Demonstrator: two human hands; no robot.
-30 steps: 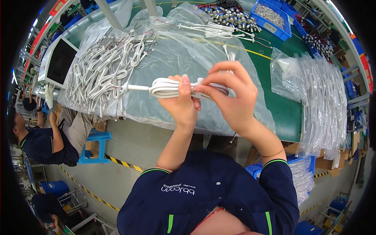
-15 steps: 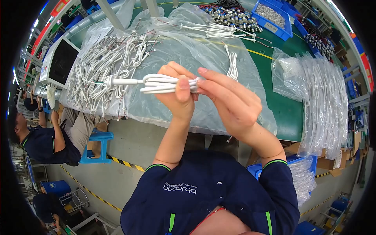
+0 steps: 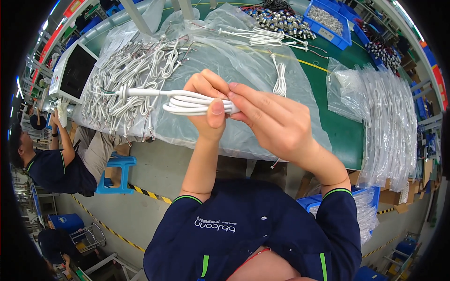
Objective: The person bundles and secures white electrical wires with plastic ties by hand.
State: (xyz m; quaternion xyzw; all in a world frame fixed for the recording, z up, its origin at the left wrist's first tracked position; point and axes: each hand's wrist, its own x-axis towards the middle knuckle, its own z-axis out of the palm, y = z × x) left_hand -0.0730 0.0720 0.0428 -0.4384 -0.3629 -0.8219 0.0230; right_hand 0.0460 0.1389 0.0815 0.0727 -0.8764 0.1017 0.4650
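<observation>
1. Factory floor, long green bench [image 3: 349, 136] ahead of you, most of it under a clear plastic sheet [image 3: 225, 61]; concrete floor below w/ yellow-black tape line [image 3: 150, 194].
2. Your left hand [image 3: 208, 100] is up in front of you, closed around a white cable bundle [image 3: 194, 103]; thumb pressed flat on the front of the loops, fingers curled behind.
3. Your right hand [image 3: 269, 119] touches the same bundle at its right end; fingers extended and laid over the loops, pinching them vs. the left hand. Both hands in contact w/ each other.
4. Bundle is held roughly horizontal, above the bench's near edge, not touching the sheet. One straight end w/ a moulded collar [image 3: 124, 91] sticks out to the left past the loops.
5. Behind it, on the sheet's left part: big loose pile of white cables [image 3: 136, 77], some w/ bare wire tips.
6. Mid sheet, right of your hands: one small coiled cable [image 3: 280, 77] lying alone; a few more coils [image 3: 262, 36] farther back.
7. Right side of bench: stack of clear bagged cables [image 3: 389, 117].
8. Back: blue bin [image 3: 328, 21] w/ small metal parts; more metal connectors [image 3: 281, 21] beside it.
9. Left: white monitor [image 3: 72, 70] at bench end; another person in dark shirt [image 3: 51, 164] seated by a blue stool [image 3: 117, 175].
</observation>
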